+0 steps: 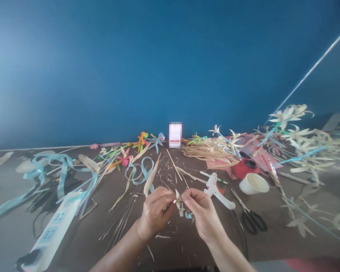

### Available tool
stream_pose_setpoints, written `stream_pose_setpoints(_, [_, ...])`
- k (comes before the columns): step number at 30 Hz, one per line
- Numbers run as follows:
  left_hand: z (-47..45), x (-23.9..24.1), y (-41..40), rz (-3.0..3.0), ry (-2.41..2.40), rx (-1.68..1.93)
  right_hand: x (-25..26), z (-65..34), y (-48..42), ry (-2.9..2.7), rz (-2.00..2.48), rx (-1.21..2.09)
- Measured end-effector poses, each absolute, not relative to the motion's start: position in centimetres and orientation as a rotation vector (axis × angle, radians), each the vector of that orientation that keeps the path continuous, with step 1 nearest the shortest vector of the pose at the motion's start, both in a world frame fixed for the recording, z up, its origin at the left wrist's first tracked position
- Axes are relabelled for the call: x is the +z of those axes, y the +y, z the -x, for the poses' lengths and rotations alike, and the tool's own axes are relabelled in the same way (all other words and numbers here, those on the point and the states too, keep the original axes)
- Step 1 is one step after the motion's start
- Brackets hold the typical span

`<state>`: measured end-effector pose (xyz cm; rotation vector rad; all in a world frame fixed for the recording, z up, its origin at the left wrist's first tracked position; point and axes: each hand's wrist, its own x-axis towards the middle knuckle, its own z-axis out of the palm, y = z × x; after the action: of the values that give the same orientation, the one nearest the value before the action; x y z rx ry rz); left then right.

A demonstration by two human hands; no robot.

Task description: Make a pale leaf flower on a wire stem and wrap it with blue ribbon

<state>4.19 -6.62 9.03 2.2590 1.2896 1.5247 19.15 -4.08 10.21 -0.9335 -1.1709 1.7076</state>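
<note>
My left hand and my right hand meet over the brown table, near its front middle. Both are closed in a pinch on a small pale straw flower piece held between their fingertips. A bit of light blue ribbon shows under my right hand. A long pale leaf strip rises just behind my left hand. The white glue gun lies right of my right hand.
Black scissors, a white cup and a red spool lie to the right. Straw flower stems fill the right side. A white power strip and blue ribbons lie left. Thin wires lie beside my left wrist.
</note>
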Motion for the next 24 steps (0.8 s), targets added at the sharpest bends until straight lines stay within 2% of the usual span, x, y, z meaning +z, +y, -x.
stream_pose_setpoints(13, [-4.2, 8.53, -6.41, -2.265, 1.323, 1.524, 9.31, -18.78, -3.88, -1.014, 0.91, 1.805])
stream_pose_setpoints(24, [-4.22, 8.52, -6.34, -2.131, 1.491, 1.542, 9.32, -19.43, -4.3, -1.177, 0.972, 1.729])
